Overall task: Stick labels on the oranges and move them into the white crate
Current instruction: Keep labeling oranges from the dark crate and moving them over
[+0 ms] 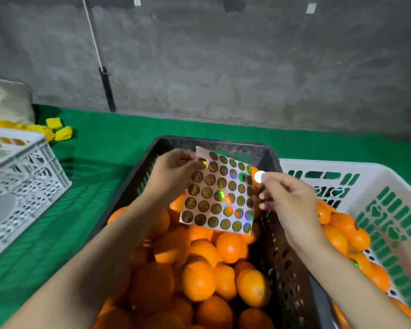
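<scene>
Hanging over oranges (199, 279) in black crate (280, 262): sheet (220, 193) of round stickers, pinched at top-left corner by left hand (173, 172), thumb against curled fingers. Right hand (292, 200) pinches one peeled label (259, 176) at thumb and forefinger tips (plain white side faces me), other fingers loosely curled. Label sits just off sheet's right edge. White crate (342, 163) right beside black one, more oranges inside.
</scene>
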`<action>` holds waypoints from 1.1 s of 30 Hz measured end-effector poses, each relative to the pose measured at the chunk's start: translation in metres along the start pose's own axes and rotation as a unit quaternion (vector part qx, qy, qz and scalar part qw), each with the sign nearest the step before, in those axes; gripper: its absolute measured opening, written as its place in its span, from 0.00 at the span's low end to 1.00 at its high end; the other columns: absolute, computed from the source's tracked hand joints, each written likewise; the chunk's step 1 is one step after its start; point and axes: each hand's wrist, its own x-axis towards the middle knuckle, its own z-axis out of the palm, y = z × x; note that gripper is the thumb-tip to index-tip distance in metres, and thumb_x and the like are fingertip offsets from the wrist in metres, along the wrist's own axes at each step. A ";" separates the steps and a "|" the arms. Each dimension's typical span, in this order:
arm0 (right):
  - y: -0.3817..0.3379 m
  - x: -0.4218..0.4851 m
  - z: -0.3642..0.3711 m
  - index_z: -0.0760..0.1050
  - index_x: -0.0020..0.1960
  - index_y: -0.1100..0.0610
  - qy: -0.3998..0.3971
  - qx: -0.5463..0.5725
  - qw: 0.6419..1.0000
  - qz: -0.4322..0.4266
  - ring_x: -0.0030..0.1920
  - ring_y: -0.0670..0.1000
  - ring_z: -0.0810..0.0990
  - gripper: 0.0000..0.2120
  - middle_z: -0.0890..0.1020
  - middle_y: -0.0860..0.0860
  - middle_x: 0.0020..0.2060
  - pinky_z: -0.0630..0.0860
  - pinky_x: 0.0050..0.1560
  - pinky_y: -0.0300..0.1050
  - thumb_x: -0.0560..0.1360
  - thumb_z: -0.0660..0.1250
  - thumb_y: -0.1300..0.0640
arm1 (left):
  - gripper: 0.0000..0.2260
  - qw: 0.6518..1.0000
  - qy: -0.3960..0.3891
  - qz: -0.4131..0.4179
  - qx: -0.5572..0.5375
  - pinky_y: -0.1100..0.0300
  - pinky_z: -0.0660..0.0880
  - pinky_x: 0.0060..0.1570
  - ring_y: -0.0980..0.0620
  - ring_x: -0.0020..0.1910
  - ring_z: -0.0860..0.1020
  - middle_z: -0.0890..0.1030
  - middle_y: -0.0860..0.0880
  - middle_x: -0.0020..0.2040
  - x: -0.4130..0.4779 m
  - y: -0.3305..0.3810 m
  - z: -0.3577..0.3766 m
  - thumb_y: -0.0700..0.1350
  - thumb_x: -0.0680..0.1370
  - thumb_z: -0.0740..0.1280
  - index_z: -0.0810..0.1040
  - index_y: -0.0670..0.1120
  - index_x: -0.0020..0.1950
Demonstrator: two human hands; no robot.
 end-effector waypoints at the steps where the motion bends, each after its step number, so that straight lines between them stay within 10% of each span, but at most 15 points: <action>1: 0.000 -0.001 -0.001 0.86 0.43 0.47 -0.010 -0.023 0.999 -0.019 0.32 0.45 0.79 0.08 0.83 0.50 0.34 0.77 0.33 0.38 0.77 0.70 0.57 | 0.02 0.997 0.067 -0.008 -0.030 0.61 0.81 0.35 0.57 0.40 0.85 0.86 0.50 0.43 0.003 -0.002 -0.004 0.44 0.81 0.68 0.80 0.49 0.50; 5: 0.007 -0.014 0.005 0.85 0.43 0.45 -0.165 -0.221 0.957 -0.087 0.38 0.40 0.80 0.05 0.83 0.42 0.37 0.74 0.36 0.33 0.76 0.72 0.54 | 0.06 0.982 0.171 -0.044 -0.070 0.50 0.84 0.43 0.50 0.46 0.85 0.82 0.46 0.54 0.008 -0.007 -0.006 0.49 0.84 0.61 0.72 0.48 0.57; 9: 0.012 -0.022 0.020 0.82 0.47 0.45 -0.352 -0.400 0.830 -0.163 0.43 0.41 0.78 0.07 0.81 0.40 0.40 0.74 0.39 0.41 0.78 0.68 0.44 | 0.05 0.989 0.112 -0.065 -0.069 0.42 0.84 0.42 0.52 0.36 0.86 0.83 0.49 0.48 0.004 -0.007 0.002 0.50 0.86 0.56 0.68 0.50 0.55; 14: 0.020 -0.021 0.038 0.81 0.55 0.48 -0.386 -0.515 0.732 -0.224 0.54 0.47 0.77 0.11 0.81 0.43 0.53 0.76 0.49 0.47 0.80 0.63 0.45 | 0.07 0.992 0.102 -0.042 -0.061 0.45 0.84 0.40 0.53 0.34 0.85 0.83 0.51 0.44 0.004 -0.007 0.002 0.49 0.86 0.55 0.66 0.54 0.48; 19: 0.018 -0.047 0.050 0.83 0.54 0.50 -0.464 -0.479 0.720 -0.194 0.52 0.47 0.79 0.10 0.84 0.44 0.52 0.77 0.50 0.49 0.79 0.66 0.48 | 0.07 0.992 0.054 -0.062 -0.093 0.60 0.76 0.28 0.51 0.33 0.85 0.86 0.46 0.45 0.002 -0.003 0.006 0.47 0.86 0.54 0.69 0.47 0.54; 33: 0.010 -0.059 0.046 0.85 0.54 0.53 -0.477 -0.479 0.718 -0.167 0.55 0.47 0.81 0.11 0.85 0.46 0.54 0.77 0.54 0.46 0.75 0.68 0.54 | 0.13 0.998 0.002 -0.018 -0.056 0.40 0.81 0.53 0.41 0.52 0.83 0.82 0.40 0.56 -0.007 0.001 0.015 0.51 0.86 0.55 0.69 0.45 0.65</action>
